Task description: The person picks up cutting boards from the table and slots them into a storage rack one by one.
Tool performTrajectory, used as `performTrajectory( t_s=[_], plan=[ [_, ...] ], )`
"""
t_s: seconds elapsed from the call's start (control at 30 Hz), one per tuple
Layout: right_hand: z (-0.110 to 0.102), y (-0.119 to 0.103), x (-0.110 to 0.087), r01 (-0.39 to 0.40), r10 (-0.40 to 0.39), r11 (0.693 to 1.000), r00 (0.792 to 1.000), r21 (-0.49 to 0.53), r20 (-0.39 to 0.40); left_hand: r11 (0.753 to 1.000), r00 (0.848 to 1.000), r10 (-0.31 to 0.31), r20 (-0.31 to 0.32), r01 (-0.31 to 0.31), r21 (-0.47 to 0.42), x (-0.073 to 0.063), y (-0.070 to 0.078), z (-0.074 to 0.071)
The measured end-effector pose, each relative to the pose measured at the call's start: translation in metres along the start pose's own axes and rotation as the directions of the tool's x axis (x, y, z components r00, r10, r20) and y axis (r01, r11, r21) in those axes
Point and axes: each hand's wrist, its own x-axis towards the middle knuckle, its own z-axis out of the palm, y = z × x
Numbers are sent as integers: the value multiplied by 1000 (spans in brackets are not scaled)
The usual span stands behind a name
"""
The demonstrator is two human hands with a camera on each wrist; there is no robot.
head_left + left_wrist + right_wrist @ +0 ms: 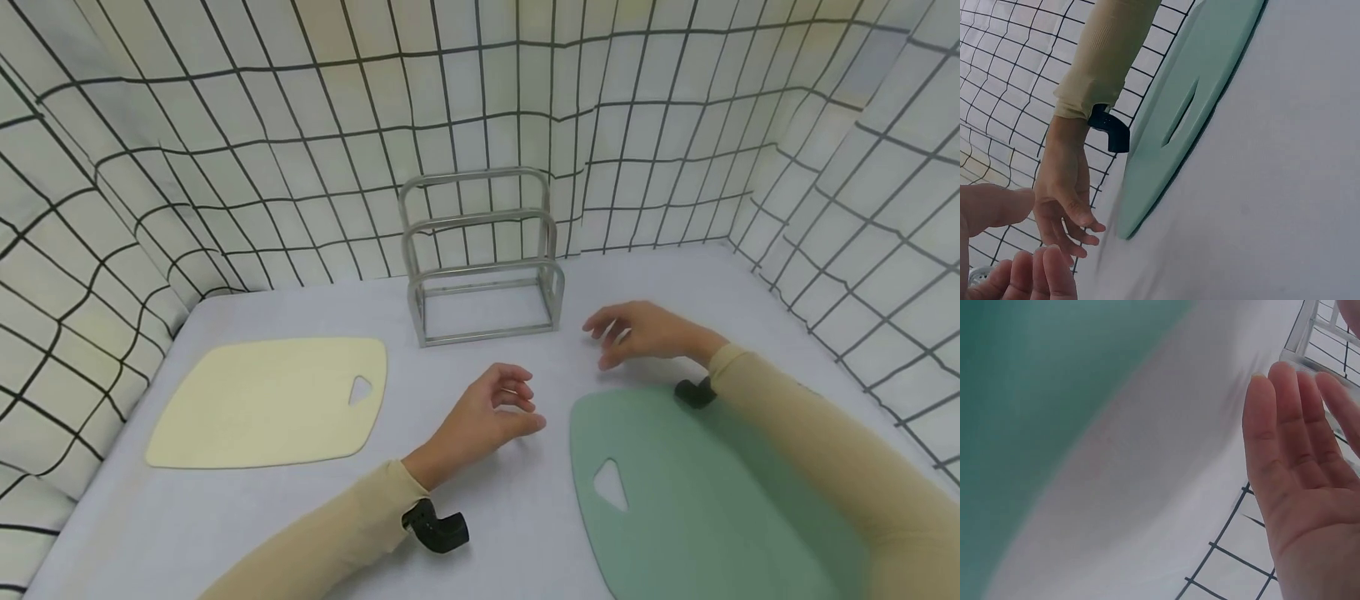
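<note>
My left hand [487, 417] hovers over the middle of the table with its fingers loosely bent and nothing in them. To its right, my right hand [637, 332] hangs beyond the far edge of a green cutting board [697, 492], palm empty and fingers relaxed. The green board lies at the front right, partly covered by the right sleeve, with a triangular hole near its left edge. A cream cutting board [262, 404] lies flat on the left, its triangular hole toward the right. Between and behind the hands stands a metal rack [487, 271] with three upright loops and nothing in its slots.
A white cloth covers the table [525, 517]. Dark wire grid panels [315, 142] with white cloth behind them close off the back and both sides. Each wrist carries a small black camera mount [437, 527].
</note>
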Motion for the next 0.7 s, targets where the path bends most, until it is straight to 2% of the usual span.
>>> performTrajectory(
  t_s=[0.23, 0.5, 0.7],
  plan=[
    [5, -3, -5, 12, -12, 1000, 998, -1, 60, 1000, 998, 1, 69, 0, -13, -2, 0, 13],
    [13, -3, -7, 35, -32, 999, 994, -24, 106, 1000, 995, 18, 94, -16, -13, -2, -3, 21],
    [16, -10, -10, 36, -26, 998, 985, -59, 173, 1000, 994, 24, 111, -22, -18, -1, -5, 24]
  ],
)
